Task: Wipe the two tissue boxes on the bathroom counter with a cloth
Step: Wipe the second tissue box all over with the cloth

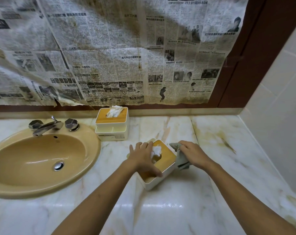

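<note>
Two cream tissue boxes with wooden lids stand on the marble counter. The far tissue box sits by the back wall with a tissue poking out of its lid. The near tissue box lies at an angle in the middle of the counter. My left hand rests on its lid and left side, holding it steady. My right hand grips a grey cloth and presses it against the box's right side. The box's left part is hidden under my left hand.
A tan oval sink with a chrome tap fills the left of the counter. Stained newspaper covers the wall behind. A tiled side wall closes the right end.
</note>
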Motion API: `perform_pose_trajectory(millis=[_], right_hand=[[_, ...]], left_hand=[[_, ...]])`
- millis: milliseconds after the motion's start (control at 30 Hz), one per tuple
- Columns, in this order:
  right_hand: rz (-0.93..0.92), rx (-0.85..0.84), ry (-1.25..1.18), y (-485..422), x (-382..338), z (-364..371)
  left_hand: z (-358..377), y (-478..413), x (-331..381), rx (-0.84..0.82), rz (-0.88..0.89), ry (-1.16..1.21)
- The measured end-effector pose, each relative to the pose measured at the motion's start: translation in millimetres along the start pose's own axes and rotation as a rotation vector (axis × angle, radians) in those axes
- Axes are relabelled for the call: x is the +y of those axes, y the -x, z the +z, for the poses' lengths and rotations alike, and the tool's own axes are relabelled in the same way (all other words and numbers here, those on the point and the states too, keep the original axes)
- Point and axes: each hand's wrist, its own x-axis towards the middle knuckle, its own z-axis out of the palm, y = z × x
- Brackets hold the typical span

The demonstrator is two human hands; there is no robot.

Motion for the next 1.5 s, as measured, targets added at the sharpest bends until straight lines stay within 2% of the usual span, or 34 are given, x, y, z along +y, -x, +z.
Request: perform_pose_trajectory(millis=[133, 300, 467, 633, 800, 900, 967, 1033, 1133, 1333, 1500], right_hand=[[-0.081, 0.095, -0.087, 10.0, -3.7, 8.4], [-0.188, 0.227, -0.007, 24.6, 0.2, 37.2], [-0.142, 0.328, -0.066, 34.2, 5.3, 54.9], [-0.118, 0.183, 0.056, 38.4, 6.4, 55.8], [-0.13, 0.293, 0.032, 31.8, 0.7, 45.9], [-0.18, 0.348, -0.021, 31.3, -3.8, 46.1], [-0.258, 0.281, 0.023, 33.5, -2.7, 56.2], [-0.302, 0.209, 0.258, 34.2, 0.9, 70.0], [-0.287, 0.222, 0.553, 23.6, 1.6, 76.9], [-0.194, 0.156, 0.567, -17.8, -13.4, 60.7], [-0.238, 0.128, 0.603, 14.9, -7.9, 72.1]], left_hand=[[-8.6, -1.5, -19.1, 0.04, 0.049, -0.029], [-10.6, 0.7, -30.3, 0.052, 0.075, 0.061], [-16.2, -0.1, -40.1, -0.029, 0.136, 0.093], [0.8, -8.9, -22.6, 0.282, 0.108, 0.074], [9.4, -14.3, -24.2, 0.487, 0.07, 0.234], [7.4, -14.5, -35.4, 0.522, 0.017, 0.293], [7.4, -14.7, -39.1, 0.515, 0.004, 0.302], [9.2, -15.0, -38.6, 0.52, 0.007, 0.288], [13.3, -15.7, -37.7, 0.568, 0.008, 0.266], [14.8, -19.7, -37.8, 0.636, -0.034, 0.223], [14.0, -23.6, -39.6, 0.636, -0.043, 0.223]])
